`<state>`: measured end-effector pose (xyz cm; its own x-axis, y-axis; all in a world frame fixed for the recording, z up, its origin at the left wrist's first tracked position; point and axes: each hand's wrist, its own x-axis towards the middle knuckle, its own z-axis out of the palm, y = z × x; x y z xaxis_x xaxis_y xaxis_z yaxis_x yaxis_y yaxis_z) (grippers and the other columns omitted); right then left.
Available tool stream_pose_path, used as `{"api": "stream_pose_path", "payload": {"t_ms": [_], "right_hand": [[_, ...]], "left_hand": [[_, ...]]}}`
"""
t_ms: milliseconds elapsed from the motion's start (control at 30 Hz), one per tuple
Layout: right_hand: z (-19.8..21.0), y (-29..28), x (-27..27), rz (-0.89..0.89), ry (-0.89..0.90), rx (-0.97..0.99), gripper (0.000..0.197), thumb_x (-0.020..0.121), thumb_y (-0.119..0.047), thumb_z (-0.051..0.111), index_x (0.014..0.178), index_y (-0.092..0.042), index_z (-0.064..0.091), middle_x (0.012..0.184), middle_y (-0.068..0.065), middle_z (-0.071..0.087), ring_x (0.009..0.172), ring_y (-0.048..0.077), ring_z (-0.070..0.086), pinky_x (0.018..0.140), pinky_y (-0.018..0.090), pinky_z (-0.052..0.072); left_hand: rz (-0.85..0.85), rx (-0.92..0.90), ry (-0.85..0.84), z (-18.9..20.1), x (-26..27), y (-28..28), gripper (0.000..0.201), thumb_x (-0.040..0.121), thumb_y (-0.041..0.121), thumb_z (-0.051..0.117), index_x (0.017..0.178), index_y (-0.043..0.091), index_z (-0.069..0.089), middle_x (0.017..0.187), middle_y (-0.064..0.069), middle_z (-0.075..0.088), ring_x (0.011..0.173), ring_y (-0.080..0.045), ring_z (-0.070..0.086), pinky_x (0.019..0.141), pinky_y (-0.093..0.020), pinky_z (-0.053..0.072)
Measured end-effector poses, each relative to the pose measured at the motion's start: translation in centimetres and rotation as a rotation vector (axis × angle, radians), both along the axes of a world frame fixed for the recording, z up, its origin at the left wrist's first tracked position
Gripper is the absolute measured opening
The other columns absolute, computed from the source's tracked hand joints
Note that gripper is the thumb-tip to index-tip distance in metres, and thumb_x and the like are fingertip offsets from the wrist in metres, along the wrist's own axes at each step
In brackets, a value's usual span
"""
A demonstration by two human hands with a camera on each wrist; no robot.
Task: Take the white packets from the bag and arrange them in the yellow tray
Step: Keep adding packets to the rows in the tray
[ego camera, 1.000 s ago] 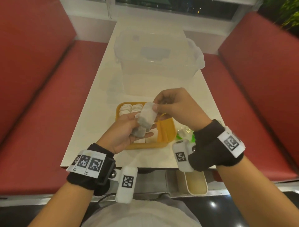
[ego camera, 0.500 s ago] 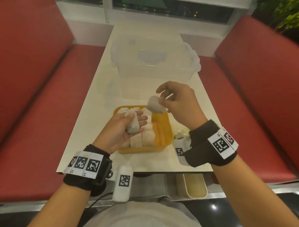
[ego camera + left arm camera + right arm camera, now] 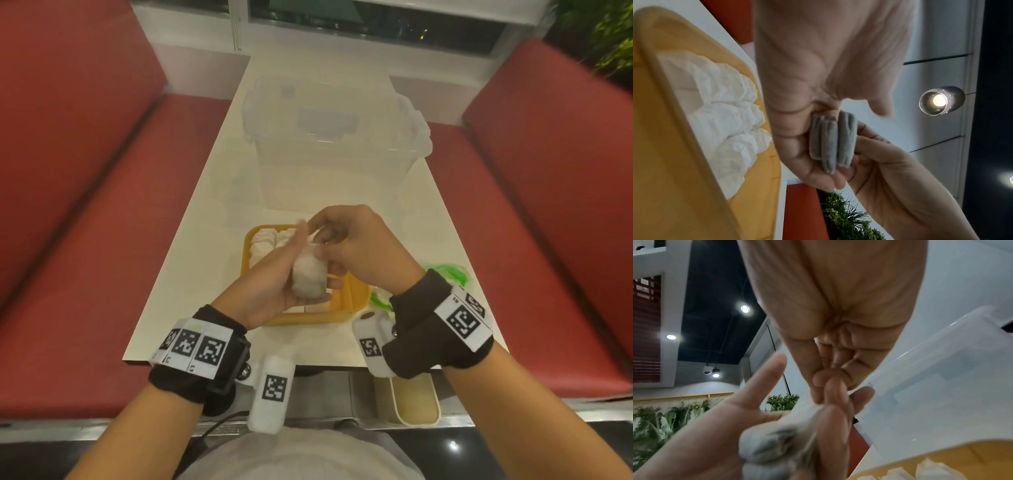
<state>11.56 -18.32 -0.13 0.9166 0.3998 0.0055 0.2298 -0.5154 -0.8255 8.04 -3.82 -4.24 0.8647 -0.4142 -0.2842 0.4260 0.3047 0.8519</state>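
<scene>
Cradling a small stack of white packets (image 3: 309,275), the left hand (image 3: 274,284) is lying palm up over the near half of the yellow tray (image 3: 354,297), its fingers curling loosely round the bundle from below. The left wrist view is showing about three packets pressed edge to edge between the fingers. The right hand (image 3: 356,243) is coming in from the right and above, its thumb and forefinger pinching the top end of the stack; its other fingers are curled in, and I cannot tell how many packets that pinch takes in.

The stack's long axis is running from the near left palm up and away toward the right fingertips, roughly along the tray's length. The tray is sitting directly under both hands, so the move ahead looks like a short drop, with the right hand the nearer to the open lane on the tray's right side. Packets already laid (image 3: 265,241) are filling the far left part of the tray in crumpled rows.

Farther out, a green and clear plastic bag (image 3: 445,272) is lying on the bench (image 3: 191,267) just right of the tray, partly hidden behind the right wrist. A clear lidded storage box (image 3: 329,147) is standing beyond the tray.

No brand or readable writing is showing on the packets, bag or box; the only printed marks are the square black-and-white codes on the wristbands.
</scene>
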Motion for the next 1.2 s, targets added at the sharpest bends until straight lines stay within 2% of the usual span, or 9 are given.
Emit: {"api": "stream_pose_path", "payload": {"t_ms": [100,233,400,533,633,733,867,1000,1200], "right_hand": [[0.0,-0.2,0.3,-0.006,-0.003,0.017,0.029,0.074,0.012,0.06,0.092,-0.009,0.069,0.076,0.012,0.067,0.055,0.021,0.06,0.056,0.035,0.054],[-0.1,0.0,0.4,0.044,-0.004,-0.042,0.033,0.071,0.009,0.064,0.092,-0.015,0.07,0.081,0.001,0.065,0.068,0.011,0.058,0.07,0.032,0.054],[0.5,-0.1,0.6,0.076,-0.036,-0.147,0.022,0.078,-0.017,0.076,0.099,-0.015,0.073,0.09,-0.004,0.068,0.067,0.009,0.058,0.068,0.021,0.05],[1.0,0.1,1.0,0.145,-0.075,-0.254,0.009,0.078,-0.007,0.074,0.086,-0.009,0.074,0.065,-0.013,0.064,0.057,0.008,0.06,0.057,0.011,0.046],[2.0,-0.3,2.3,0.144,-0.106,-0.285,0.01,0.078,-0.004,0.074,0.087,-0.008,0.073,0.07,-0.005,0.064,0.057,0.006,0.059,0.057,0.016,0.053],[2.6,-1.3,4.4,0.068,-0.184,-0.332,0.008,0.08,-0.004,0.072,0.089,-0.006,0.072,0.079,0.004,0.067,0.056,0.009,0.058,0.054,0.014,0.051],[0.7,-1.9,7.4,0.024,-0.225,-0.523,0.012,0.083,-0.003,0.069,0.095,-0.003,0.072,0.091,0.011,0.068,0.059,0.006,0.049,0.057,0.012,0.042],[-2.1,-1.2,9.2,0.101,-0.142,-0.737,0.015,0.084,-0.004,0.068,0.099,-0.004,0.07,0.101,0.012,0.067,0.076,0.018,0.055,0.064,0.019,0.041],[-4.3,-0.2,10.0,0.127,-0.092,-0.951,0.022,0.084,-0.011,0.068,0.106,-0.01,0.064,0.105,0.01,0.063,0.086,0.026,0.06,0.073,0.03,0.049]], "left_hand": [[-0.018,0.073,-0.065,-0.4,-0.3,0.0,0.027,0.079,0.02,0.065,0.104,0.009,0.062,0.094,-0.007,0.068,0.089,-0.018,0.068,0.077,-0.033,0.06],[0.02,0.114,-0.081,-0.6,-0.2,-0.2,0.018,0.086,-0.002,0.063,0.101,0.007,0.06,0.083,-0.005,0.063,0.073,-0.012,0.066,0.064,-0.023,0.057],[0.028,0.215,-0.159,-0.7,-0.2,-0.3,0.012,0.087,-0.001,0.063,0.093,0.009,0.063,0.08,-0.004,0.063,0.073,-0.011,0.064,0.069,-0.024,0.056],[0.052,0.257,-0.18,-0.9,-0.3,-0.6,0.012,0.085,0.0,0.067,0.091,0.009,0.064,0.079,0.001,0.066,0.074,-0.011,0.064,0.075,-0.026,0.057],[0.084,0.421,-0.274,-1.3,0.0,0.0,0.023,0.081,0.013,0.075,0.101,0.016,0.066,0.092,0.008,0.069,0.089,-0.007,0.065,0.085,-0.025,0.055],[0.203,0.784,-0.437,-2.5,0.7,1.8,0.061,0.07,0.03,0.083,0.125,0.023,0.056,0.12,0.013,0.06,0.112,-0.003,0.054,0.094,-0.021,0.042],[0.356,1.127,-0.416,-4.2,0.9,5.1,0.092,0.068,0.031,0.085,0.145,0.022,0.035,0.146,-0.002,0.04,0.135,-0.019,0.035,0.109,-0.034,0.029],[0.286,1.18,-0.268,-5.9,0.5,6.7,0.101,0.071,0.032,0.083,0.151,0.018,0.023,0.154,-0.007,0.031,0.141,-0.025,0.028,0.114,-0.042,0.026],[0.233,1.142,-0.214,-6.4,-0.3,6.8,0.095,0.076,0.028,0.08,0.151,0.014,0.024,0.154,-0.007,0.033,0.14,-0.024,0.033,0.111,-0.036,0.029]]}}
